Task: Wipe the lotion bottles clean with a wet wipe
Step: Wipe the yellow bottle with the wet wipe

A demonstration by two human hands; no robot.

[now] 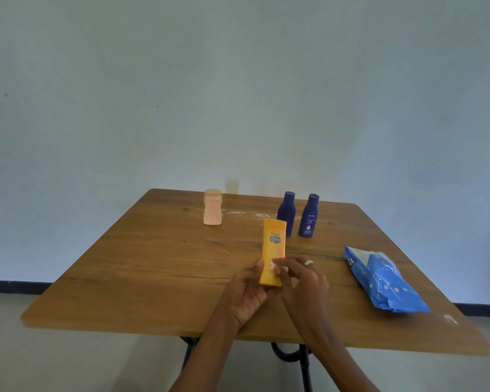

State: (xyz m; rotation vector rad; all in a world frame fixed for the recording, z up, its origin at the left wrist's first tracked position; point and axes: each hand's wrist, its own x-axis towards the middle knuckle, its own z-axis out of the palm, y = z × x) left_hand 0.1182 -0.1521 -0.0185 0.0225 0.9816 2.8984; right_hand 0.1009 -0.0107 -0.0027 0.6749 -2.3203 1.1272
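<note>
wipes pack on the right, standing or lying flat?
Lying flat. The blue wipes pack rests on its broad side on the table, crumpled, long axis running toward the near right corner. Neither hand touches it.

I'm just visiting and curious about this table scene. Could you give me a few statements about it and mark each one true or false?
1. The left hand holds the yellow bottle. True.
2. Two dark blue bottles lie flat on the table. False: both stand upright.
3. The right hand presses a small white wipe against the yellow bottle. True.
4. The blue wipes pack sits left of the hands. False: it lies to their right.
5. The peach bottle stands touching the blue ones. False: it stands apart, further left.
</note>
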